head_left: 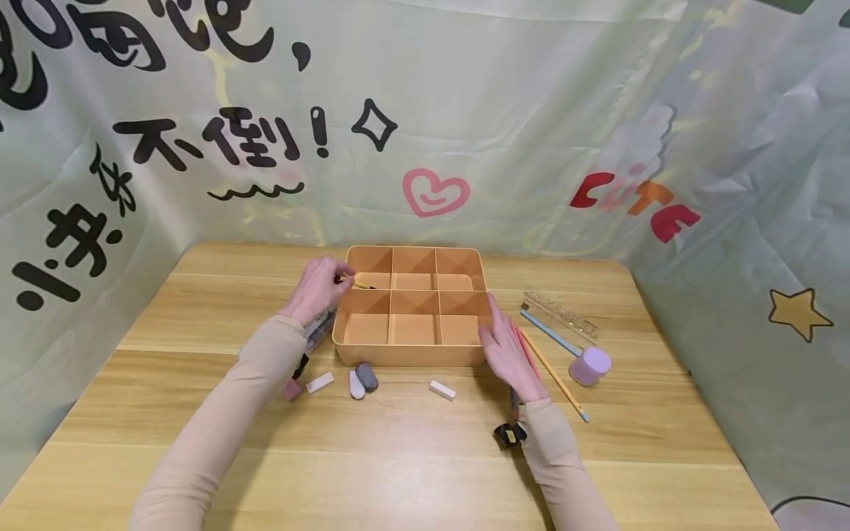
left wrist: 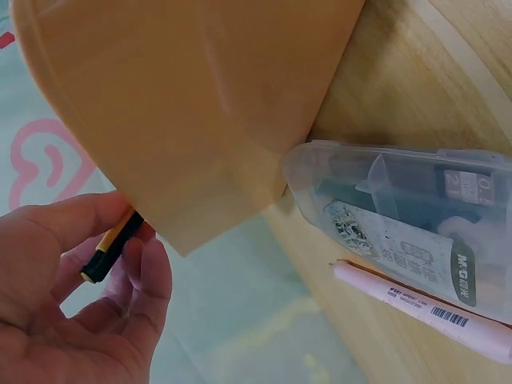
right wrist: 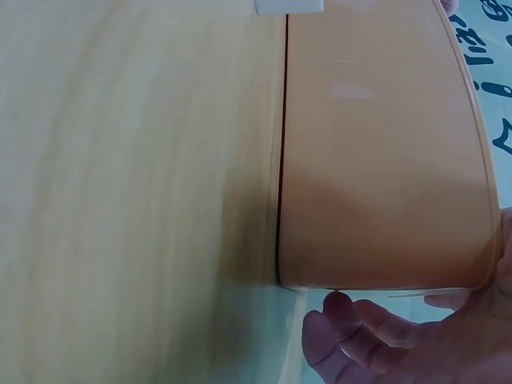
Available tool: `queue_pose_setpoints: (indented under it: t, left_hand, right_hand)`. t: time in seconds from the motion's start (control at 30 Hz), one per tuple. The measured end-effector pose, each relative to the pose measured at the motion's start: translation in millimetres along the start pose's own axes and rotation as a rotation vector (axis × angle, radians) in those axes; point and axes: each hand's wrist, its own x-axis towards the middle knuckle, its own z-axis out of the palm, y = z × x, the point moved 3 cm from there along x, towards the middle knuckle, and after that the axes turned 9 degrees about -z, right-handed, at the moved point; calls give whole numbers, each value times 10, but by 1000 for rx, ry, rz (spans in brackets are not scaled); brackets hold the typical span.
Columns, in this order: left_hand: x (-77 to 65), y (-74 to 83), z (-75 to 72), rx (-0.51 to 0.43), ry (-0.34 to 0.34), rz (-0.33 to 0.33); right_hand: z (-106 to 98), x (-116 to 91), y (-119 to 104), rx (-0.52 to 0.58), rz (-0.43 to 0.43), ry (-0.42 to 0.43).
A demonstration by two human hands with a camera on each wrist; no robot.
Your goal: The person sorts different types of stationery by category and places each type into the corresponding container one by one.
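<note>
A tan organizer box with several compartments sits on the table. At its left rim my left hand pinches a slim yellow-and-black pen-like thing between thumb and fingers. The thing's far end reaches over the back left compartment; in the left wrist view the box wall hides that end. My right hand rests against the box's right front corner. Its fingers lie loosely extended along the side wall, with the thumb up by the rim.
Left of the box are a clear plastic case and a pink pen. In front lie white blocks and a dark grey oval piece. At right are a ruler, pencils, a purple cylinder and a black object.
</note>
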Motion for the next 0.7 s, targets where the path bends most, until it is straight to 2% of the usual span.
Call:
queue_pose_setpoints:
  t: [0.3, 0.57, 0.7]
  left_hand:
    - [-14, -18, -4, -24, -27, -35]
    - [-71, -121, -70, -108, -55, -104]
    - [-96, -217, -143, -139, -44, -130]
  right_hand:
    - [-1, -2, -11, 7, -7, 4]
    - [0, -1, -12, 7, -10, 1]
    - [2, 1, -7, 5, -13, 0]
